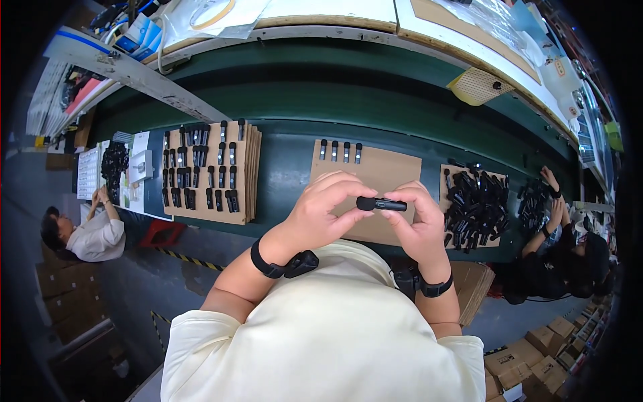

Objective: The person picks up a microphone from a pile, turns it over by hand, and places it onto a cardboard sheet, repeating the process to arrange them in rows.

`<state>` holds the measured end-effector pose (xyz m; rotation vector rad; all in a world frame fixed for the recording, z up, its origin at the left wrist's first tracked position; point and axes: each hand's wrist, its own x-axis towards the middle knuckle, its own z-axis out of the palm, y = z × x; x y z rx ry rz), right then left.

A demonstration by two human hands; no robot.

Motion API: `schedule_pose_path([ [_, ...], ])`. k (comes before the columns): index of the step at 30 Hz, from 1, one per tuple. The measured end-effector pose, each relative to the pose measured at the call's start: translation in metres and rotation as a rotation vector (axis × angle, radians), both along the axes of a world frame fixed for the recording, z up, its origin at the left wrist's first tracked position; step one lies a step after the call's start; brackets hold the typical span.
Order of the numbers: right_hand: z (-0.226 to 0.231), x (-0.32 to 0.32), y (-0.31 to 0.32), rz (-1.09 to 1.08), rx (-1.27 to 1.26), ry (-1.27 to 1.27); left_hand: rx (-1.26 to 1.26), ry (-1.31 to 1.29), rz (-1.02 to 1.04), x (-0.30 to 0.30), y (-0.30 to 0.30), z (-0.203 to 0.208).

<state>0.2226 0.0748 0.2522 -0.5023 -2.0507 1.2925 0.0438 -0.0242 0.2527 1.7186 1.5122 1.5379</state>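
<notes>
Both my hands hold one small black microphone (pixel 382 204) sideways above a brown cardboard sheet (pixel 395 167). The thumb and index finger of my left hand (pixel 318 208) pinch its rounded head end. At the other end, my right hand (pixel 422 218) grips the body between thumb and fingers. A small panel shows on the side turned up. On the sheet's far left part, several like microphones (pixel 346 152) stand out in a short row, heads away from me. My hands hide part of the sheet's near half.
To the left, stacked cardboard sheets (pixel 251 174) carry rows of microphones (pixel 209 175). A heap of black microphones (pixel 475 204) covers cardboard at right. People work at far left (pixel 100 234) and far right (pixel 562 261). Behind the green bench (pixel 281 154) runs a raised white shelf (pixel 321 15).
</notes>
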Motion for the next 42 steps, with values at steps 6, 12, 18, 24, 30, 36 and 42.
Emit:
schedule_pose_path([
  [6,0.0,0.0,0.004,-0.006,0.117,0.022,-0.06,0.072,-0.126,-0.01,0.0,-0.006],
  [12,-0.005,-0.009,0.002,-0.082,0.304,0.02,-0.319,-0.52,-0.156,0.001,0.005,-0.018],
  [18,-0.013,-0.015,0.008,0.009,0.394,-0.066,-0.446,-1.316,-0.359,-0.009,0.017,-0.062],
  [24,-0.063,-0.016,0.023,0.014,-0.295,-0.103,-0.676,-1.169,-0.378,-0.015,0.021,-0.101],
  [30,-0.109,-0.022,0.046,0.138,-0.61,-0.273,-0.851,-1.003,-0.3,-0.016,0.032,-0.137],
  [36,-0.19,-0.042,0.098,-0.024,-0.406,-0.438,-0.916,-0.422,-0.002,-0.035,0.026,-0.206],
  [42,-0.273,-0.06,0.138,-0.087,-0.245,-0.658,-1.129,-0.343,0.056,-0.048,0.016,-0.236],
])
